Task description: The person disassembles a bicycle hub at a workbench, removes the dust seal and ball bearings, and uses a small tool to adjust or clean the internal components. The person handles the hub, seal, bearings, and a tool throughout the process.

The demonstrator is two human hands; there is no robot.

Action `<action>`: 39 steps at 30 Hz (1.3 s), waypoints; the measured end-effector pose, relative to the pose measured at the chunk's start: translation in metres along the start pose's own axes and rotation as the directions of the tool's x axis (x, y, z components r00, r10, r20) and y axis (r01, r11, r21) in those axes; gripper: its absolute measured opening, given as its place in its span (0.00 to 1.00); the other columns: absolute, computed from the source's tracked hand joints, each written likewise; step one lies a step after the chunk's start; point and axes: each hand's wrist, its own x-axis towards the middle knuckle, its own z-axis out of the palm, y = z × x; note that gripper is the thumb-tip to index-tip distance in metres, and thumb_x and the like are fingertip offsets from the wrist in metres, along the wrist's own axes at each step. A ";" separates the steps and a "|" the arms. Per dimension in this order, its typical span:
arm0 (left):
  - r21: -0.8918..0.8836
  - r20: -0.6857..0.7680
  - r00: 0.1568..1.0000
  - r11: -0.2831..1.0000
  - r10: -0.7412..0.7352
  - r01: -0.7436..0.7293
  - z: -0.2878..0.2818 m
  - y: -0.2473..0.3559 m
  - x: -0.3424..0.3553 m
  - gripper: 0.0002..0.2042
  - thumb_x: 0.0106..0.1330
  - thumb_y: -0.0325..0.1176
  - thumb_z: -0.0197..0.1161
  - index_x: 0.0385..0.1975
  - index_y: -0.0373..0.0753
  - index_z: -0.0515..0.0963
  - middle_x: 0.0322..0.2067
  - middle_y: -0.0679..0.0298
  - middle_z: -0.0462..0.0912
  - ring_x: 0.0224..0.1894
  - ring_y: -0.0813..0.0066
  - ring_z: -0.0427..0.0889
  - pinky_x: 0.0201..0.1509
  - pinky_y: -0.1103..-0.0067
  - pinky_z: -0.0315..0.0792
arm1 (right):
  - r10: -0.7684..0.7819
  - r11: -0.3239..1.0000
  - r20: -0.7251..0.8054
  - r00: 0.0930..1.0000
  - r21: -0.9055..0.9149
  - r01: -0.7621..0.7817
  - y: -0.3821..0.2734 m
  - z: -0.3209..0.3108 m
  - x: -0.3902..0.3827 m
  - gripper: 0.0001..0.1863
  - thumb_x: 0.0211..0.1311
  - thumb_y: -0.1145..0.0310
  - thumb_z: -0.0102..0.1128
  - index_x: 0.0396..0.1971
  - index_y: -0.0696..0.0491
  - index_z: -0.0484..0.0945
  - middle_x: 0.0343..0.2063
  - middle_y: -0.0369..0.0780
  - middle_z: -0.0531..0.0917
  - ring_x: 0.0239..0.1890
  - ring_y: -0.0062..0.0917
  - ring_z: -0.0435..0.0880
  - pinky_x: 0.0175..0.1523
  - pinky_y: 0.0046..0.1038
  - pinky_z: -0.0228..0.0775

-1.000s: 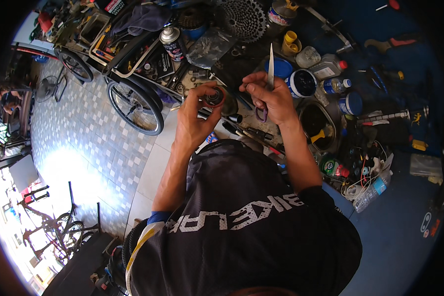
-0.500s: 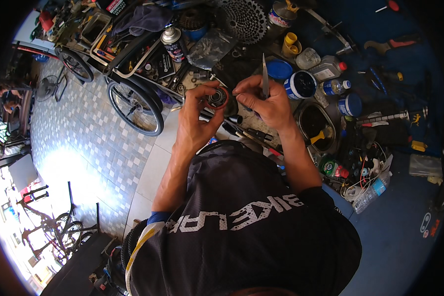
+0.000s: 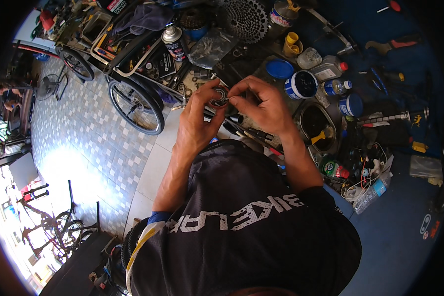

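Note:
My left hand (image 3: 196, 119) grips a round metal part with rings (image 3: 221, 95), like a bearing, between curled fingers and thumb. My right hand (image 3: 266, 109) is closed, its fingertips at the right rim of that part; whatever else is in it is hidden. Just right of my right hand stand an open white-and-blue tub of dark contents (image 3: 303, 86) and a loose blue lid (image 3: 279, 69). Below them lies an oval pan (image 3: 309, 118) with a yellow brush (image 3: 319, 135). Behind my hands are a spray can (image 3: 175, 47) and a clear bag (image 3: 207, 51).
The cluttered bench also holds a large cassette (image 3: 240, 20), bottles (image 3: 330, 69) and coiled cables (image 3: 362, 182). At the left are bicycle wheels (image 3: 135, 121) on a tiled floor (image 3: 84, 143), bicycle frames (image 3: 49, 219) and, farther off, another person (image 3: 10, 98).
My right hand has turned and moved left onto the round part. The pointed blade with a purple loop handle that it held upright earlier is out of sight now.

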 end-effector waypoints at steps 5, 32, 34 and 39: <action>0.022 -0.015 1.000 1.000 -0.020 0.020 0.000 0.003 0.000 0.24 0.65 0.17 0.75 0.53 0.37 0.68 0.62 0.47 0.84 0.51 0.65 0.92 0.53 0.72 0.87 | -0.083 0.984 0.015 0.996 -0.159 0.084 -0.004 0.002 0.002 0.09 0.69 0.70 0.72 0.45 0.56 0.87 0.37 0.40 0.84 0.35 0.31 0.84 0.39 0.32 0.72; -0.520 0.004 0.968 0.827 -0.250 0.216 -0.004 -0.008 -0.003 0.16 0.66 0.13 0.70 0.50 0.35 0.78 0.64 0.52 0.82 0.58 0.70 0.87 0.59 0.74 0.85 | 0.035 0.983 -0.014 0.999 -0.182 -0.037 -0.017 -0.018 0.010 0.18 0.72 0.67 0.73 0.58 0.54 0.84 0.40 0.34 0.86 0.39 0.17 0.81 0.44 0.24 0.74; -0.608 0.042 0.966 0.760 -0.257 0.228 -0.006 -0.013 -0.004 0.17 0.67 0.11 0.67 0.51 0.35 0.75 0.65 0.52 0.80 0.61 0.69 0.84 0.62 0.72 0.84 | -0.007 0.983 -0.039 0.999 -0.186 -0.001 -0.019 -0.027 0.008 0.18 0.73 0.61 0.72 0.58 0.50 0.85 0.46 0.39 0.89 0.42 0.26 0.88 0.48 0.30 0.80; -0.718 0.105 0.962 0.650 -0.252 0.249 -0.011 -0.022 -0.001 0.18 0.68 0.09 0.65 0.52 0.35 0.72 0.66 0.51 0.78 0.66 0.66 0.81 0.67 0.71 0.82 | -0.114 0.916 0.058 0.992 -0.381 0.127 -0.027 -0.044 -0.002 0.17 0.73 0.58 0.70 0.57 0.45 0.88 0.44 0.38 0.91 0.41 0.35 0.90 0.45 0.32 0.81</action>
